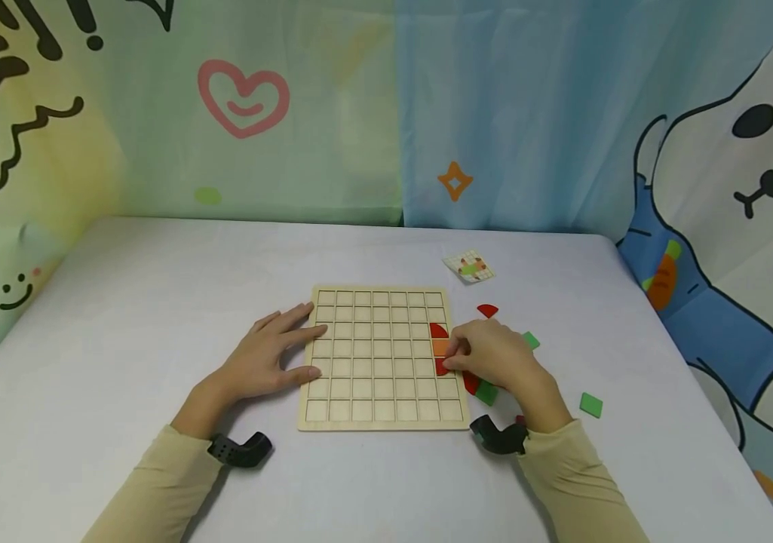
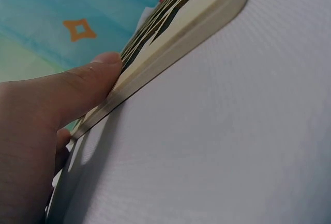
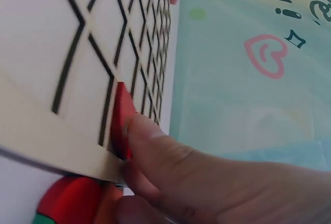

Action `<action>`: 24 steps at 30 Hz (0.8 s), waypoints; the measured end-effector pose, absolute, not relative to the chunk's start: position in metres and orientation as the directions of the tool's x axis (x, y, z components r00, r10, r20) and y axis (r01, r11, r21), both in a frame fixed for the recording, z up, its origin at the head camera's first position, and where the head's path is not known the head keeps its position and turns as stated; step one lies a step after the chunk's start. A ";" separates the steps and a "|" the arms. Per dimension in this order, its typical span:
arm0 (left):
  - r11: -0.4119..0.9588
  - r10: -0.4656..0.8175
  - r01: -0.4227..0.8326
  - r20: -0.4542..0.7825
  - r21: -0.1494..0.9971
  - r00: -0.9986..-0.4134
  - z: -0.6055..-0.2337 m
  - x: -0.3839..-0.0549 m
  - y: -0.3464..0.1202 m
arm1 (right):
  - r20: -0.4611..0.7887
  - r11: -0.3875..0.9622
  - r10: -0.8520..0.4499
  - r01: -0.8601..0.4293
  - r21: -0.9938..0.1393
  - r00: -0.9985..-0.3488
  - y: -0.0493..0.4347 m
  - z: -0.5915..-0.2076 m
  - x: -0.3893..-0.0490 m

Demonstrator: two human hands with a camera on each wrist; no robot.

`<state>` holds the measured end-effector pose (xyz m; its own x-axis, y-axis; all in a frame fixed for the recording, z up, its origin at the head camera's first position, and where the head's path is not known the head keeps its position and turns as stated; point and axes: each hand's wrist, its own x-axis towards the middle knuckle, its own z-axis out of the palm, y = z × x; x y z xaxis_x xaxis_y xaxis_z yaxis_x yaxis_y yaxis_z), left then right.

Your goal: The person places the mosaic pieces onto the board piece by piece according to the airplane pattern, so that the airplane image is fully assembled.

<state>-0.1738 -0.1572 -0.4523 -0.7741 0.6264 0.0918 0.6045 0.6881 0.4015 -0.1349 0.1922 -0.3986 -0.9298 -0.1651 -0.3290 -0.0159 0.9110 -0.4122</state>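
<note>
A wooden grid board [image 1: 372, 368] lies on the table between the two hands. My left hand [image 1: 267, 354] has its fingers spread, with thumb and fingertips on the board's left edge; the thumb [image 2: 88, 87] shows up close in the left wrist view. At the board's right edge, my right hand [image 1: 498, 354] pinches a red quarter-circle piece [image 3: 121, 120] between thumb and finger, over a cell of the rightmost column. Above it in that column sit an orange square [image 1: 439, 347] and another red quarter-circle piece [image 1: 437, 330].
A small pattern card [image 1: 470, 267] lies beyond the board. Right of the board are a red fan-shaped piece [image 1: 488, 310], a green square [image 1: 591, 405] and more red and green pieces [image 1: 486, 392], partly under the right hand. Printed curtains [image 1: 332, 113] stand behind the table.
</note>
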 end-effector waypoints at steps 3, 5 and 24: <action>0.686 0.626 0.602 0.090 0.409 -0.775 -0.453 -0.174 -0.157 | -0.327 0.911 -0.166 -0.018 -0.411 -0.930 0.191 -0.400 -0.134; 0.686 0.625 0.601 0.093 0.411 -0.775 -0.453 -0.174 -0.157 | -0.319 0.911 -0.172 -0.027 -0.411 -0.932 0.192 -0.400 -0.134; 0.707 0.613 0.581 0.059 0.403 -0.788 -0.452 -0.174 -0.157 | -0.324 0.903 -0.226 -0.073 -0.424 -0.919 0.199 -0.404 -0.138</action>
<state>-0.1744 -0.1567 -0.4524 -0.7876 0.6134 0.0585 0.5808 0.7073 0.4029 -0.1383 0.1987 -0.4036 -0.9188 -0.2257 -0.3237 -0.0726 0.9030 -0.4235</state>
